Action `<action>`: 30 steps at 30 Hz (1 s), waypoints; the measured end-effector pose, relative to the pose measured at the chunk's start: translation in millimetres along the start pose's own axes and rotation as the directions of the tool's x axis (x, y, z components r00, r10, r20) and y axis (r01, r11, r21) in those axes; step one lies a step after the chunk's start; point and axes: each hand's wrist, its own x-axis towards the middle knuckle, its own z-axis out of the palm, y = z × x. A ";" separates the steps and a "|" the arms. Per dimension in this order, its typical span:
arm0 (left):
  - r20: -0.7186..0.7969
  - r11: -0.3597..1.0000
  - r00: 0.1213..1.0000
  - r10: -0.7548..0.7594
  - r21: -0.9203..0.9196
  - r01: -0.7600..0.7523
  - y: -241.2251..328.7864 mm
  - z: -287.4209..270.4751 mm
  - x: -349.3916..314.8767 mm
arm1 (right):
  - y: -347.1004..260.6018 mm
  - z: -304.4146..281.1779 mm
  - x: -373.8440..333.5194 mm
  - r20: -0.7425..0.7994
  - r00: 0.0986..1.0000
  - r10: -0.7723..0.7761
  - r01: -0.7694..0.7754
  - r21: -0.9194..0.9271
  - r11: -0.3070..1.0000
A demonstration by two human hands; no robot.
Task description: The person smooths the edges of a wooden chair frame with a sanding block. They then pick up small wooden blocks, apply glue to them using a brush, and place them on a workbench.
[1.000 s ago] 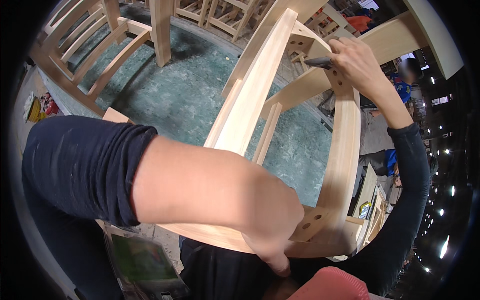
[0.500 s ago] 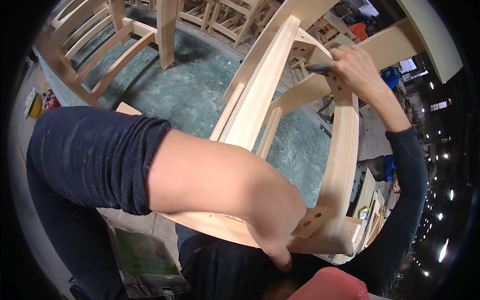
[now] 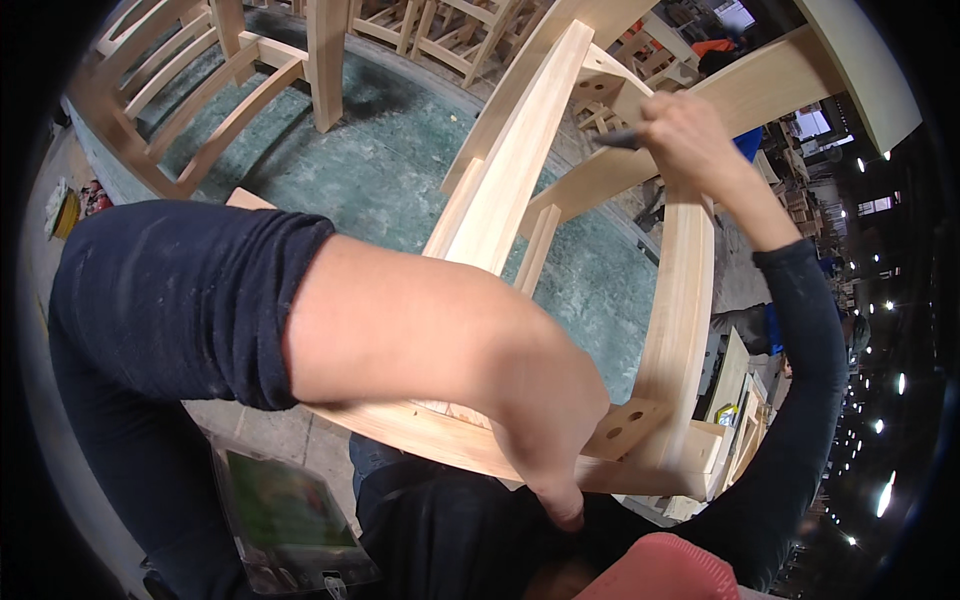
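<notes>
A pale wooden furniture frame [image 3: 672, 330] stands tilted in front of me, with corner braces with drilled holes. My left hand [image 3: 550, 420] reaches across and grips its near rail [image 3: 420, 440], thumb over the outer side; the other fingers are hidden. Beside that hand is the near corner brace [image 3: 625, 428]. My right hand [image 3: 690, 145], at the far right corner, is closed round a dark grey tapered tool [image 3: 620, 139]. The tool points left into the frame's opening; its exact kind is unclear. That hand covers part of the corner.
A green worktop [image 3: 385, 130] lies under the frame. A slatted wooden frame [image 3: 230, 120] stands at the far left, and more wooden frames [image 3: 455, 45] are stacked behind. A broad pale panel [image 3: 860, 75] juts in at upper right. A clear pouch [image 3: 290, 510] hangs near my lap.
My right hand and the tool have shifted slightly left, now covering more of the far right brace's holes. My left hand keeps its place on the near rail. The whole view has shifted a little.
</notes>
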 end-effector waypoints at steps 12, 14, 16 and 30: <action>0.091 0.997 0.993 -0.069 0.044 0.065 -0.1 1.2 8.3 | 20.5 -26.4 -24.7 0.008 0.997 0.080 -0.080 0.021 0.997; 0.068 0.996 0.994 -0.085 0.016 0.084 -3.1 2.0 7.7 | 23.7 -25.8 -7.3 0.004 1.000 0.000 0.000 0.004 1.000; 0.057 0.996 0.995 -0.081 0.039 0.079 -4.9 0.0 8.1 | 24.8 -25.3 -4.4 -0.004 1.000 -0.019 0.019 -0.002 1.000; 0.070 0.997 0.995 -0.077 0.038 0.075 -4.8 0.1 2.8 | 21.6 -15.9 0.7 -0.071 0.997 -0.041 0.037 -0.059 0.998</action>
